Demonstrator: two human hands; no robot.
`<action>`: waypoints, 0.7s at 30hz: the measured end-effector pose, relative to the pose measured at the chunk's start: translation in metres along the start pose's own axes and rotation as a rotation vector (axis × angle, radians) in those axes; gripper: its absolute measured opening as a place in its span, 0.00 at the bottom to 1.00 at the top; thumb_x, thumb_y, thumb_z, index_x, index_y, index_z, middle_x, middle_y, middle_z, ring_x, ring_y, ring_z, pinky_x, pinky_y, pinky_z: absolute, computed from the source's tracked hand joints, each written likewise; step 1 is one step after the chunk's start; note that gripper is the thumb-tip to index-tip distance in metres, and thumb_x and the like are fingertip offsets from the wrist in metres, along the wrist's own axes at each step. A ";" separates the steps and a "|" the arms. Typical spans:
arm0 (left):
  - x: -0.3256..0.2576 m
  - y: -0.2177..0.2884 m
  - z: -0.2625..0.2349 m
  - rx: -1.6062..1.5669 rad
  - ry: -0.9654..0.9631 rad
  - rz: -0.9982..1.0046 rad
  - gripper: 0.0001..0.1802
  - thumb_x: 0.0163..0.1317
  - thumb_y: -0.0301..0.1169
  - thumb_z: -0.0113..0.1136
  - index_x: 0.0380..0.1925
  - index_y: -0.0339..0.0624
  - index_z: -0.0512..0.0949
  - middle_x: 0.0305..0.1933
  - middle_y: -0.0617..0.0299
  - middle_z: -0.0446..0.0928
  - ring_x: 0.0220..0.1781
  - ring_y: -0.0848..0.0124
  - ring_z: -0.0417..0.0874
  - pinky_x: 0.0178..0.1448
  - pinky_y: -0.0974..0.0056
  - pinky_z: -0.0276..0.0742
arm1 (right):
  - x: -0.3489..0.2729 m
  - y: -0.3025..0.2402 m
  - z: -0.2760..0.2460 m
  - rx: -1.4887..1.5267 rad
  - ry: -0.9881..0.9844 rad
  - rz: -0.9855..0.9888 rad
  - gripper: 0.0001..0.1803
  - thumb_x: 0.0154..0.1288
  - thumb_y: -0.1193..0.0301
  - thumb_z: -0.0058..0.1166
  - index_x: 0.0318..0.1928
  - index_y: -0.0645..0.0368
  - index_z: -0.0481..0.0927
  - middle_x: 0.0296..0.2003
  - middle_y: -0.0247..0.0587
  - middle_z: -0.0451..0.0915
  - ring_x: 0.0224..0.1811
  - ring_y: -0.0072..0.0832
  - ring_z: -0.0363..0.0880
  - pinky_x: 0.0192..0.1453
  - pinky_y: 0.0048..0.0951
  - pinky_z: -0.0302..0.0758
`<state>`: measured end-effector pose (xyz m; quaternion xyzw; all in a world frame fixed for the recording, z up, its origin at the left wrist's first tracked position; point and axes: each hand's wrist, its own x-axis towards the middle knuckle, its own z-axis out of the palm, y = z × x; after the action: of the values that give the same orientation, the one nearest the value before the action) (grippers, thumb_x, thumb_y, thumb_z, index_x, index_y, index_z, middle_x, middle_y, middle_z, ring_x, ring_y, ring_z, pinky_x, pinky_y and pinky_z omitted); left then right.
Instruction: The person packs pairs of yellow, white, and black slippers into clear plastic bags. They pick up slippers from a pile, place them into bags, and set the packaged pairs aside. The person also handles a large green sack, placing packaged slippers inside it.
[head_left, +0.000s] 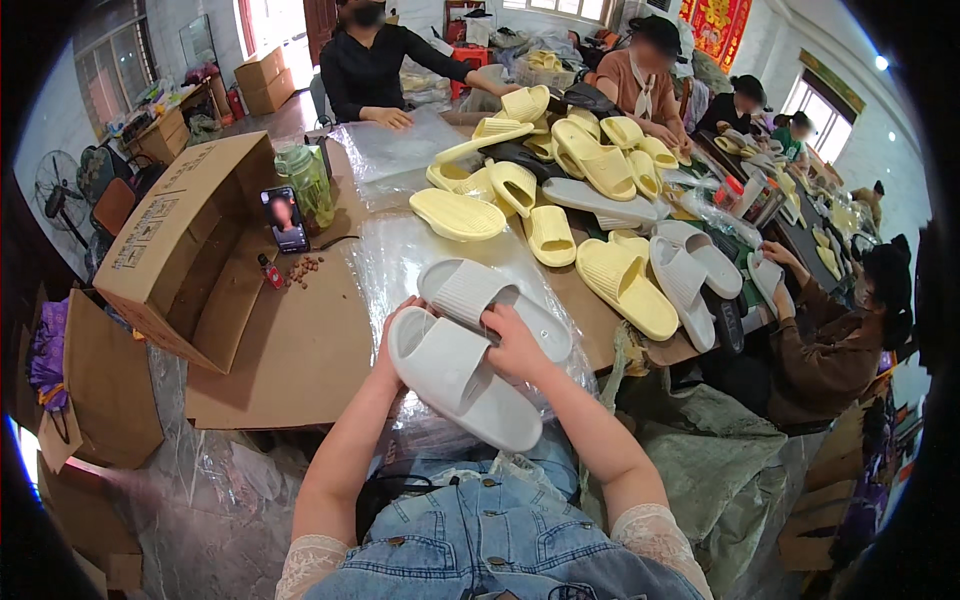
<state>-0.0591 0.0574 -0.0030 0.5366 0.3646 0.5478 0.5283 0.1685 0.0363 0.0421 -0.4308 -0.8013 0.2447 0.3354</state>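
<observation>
Two light grey slide slippers are in front of me, above a stack of clear plastic bags [385,265]. The nearer slipper [495,408] is tilted, its toe toward the left and its heel toward me. Just behind it lies the farther slipper [462,288], with a ribbed strap. My left hand [391,345] is closed around the toe end of the nearer slipper, its fingers partly hidden behind it. From the right, my right hand [517,345] grips at the strap openings between the two slippers; its fingertips are partly hidden.
Yellow and grey slippers [600,165] are heaped beyond my hands. To the left stand an open cardboard box [190,260], a phone [285,220], a green bottle [305,185] and a small red bottle [270,272]. Co-workers sit around; one hand [785,260] at right holds a grey slipper.
</observation>
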 end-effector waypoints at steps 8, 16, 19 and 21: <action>-0.002 0.011 -0.005 1.094 -0.094 0.242 0.31 0.57 0.45 0.64 0.58 0.39 0.76 0.67 0.44 0.69 0.70 0.46 0.66 0.74 0.51 0.60 | -0.013 -0.016 -0.008 0.060 0.484 0.106 0.14 0.53 0.80 0.55 0.42 0.65 0.75 0.36 0.49 0.75 0.40 0.46 0.75 0.45 0.33 0.72; -0.007 0.014 -0.001 1.186 -0.071 0.300 0.28 0.57 0.41 0.62 0.56 0.41 0.76 0.68 0.47 0.69 0.72 0.50 0.65 0.74 0.50 0.59 | -0.007 -0.009 -0.038 0.014 0.368 0.387 0.29 0.53 0.70 0.64 0.54 0.69 0.71 0.50 0.54 0.73 0.46 0.46 0.77 0.51 0.41 0.74; -0.008 0.018 0.001 1.180 -0.093 0.264 0.28 0.57 0.41 0.61 0.57 0.41 0.76 0.68 0.48 0.69 0.72 0.50 0.65 0.74 0.50 0.60 | -0.011 -0.004 -0.036 -0.165 0.160 0.362 0.35 0.50 0.57 0.71 0.53 0.68 0.73 0.46 0.50 0.75 0.40 0.39 0.78 0.46 0.35 0.75; -0.007 0.016 -0.001 1.180 -0.088 0.277 0.29 0.57 0.41 0.61 0.57 0.41 0.75 0.69 0.49 0.68 0.72 0.50 0.64 0.73 0.50 0.60 | -0.008 0.001 -0.040 -0.265 0.103 0.419 0.41 0.47 0.46 0.70 0.51 0.67 0.75 0.45 0.52 0.79 0.43 0.42 0.80 0.48 0.39 0.76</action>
<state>-0.0642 0.0477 0.0108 0.8035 0.5114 0.2941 0.0800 0.2020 0.0336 0.0650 -0.6396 -0.7014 0.1794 0.2583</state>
